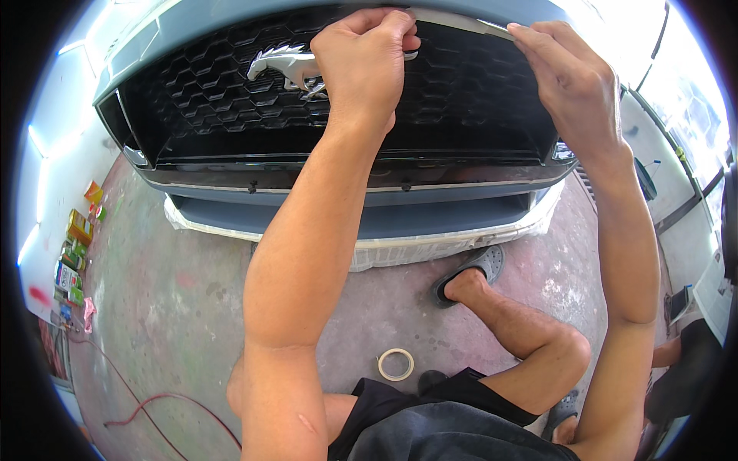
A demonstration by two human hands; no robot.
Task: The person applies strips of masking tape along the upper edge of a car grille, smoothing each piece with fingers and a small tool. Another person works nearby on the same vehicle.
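Partly, the left hand [365, 61] hides the horse emblem [286, 66] and pale strip [452, 20].

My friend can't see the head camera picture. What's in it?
Someone's left hand and right hand reach up to a pale strip atop the black grille of a car. A silver horse badge sits on the grille, and a tape roll lies on the floor.
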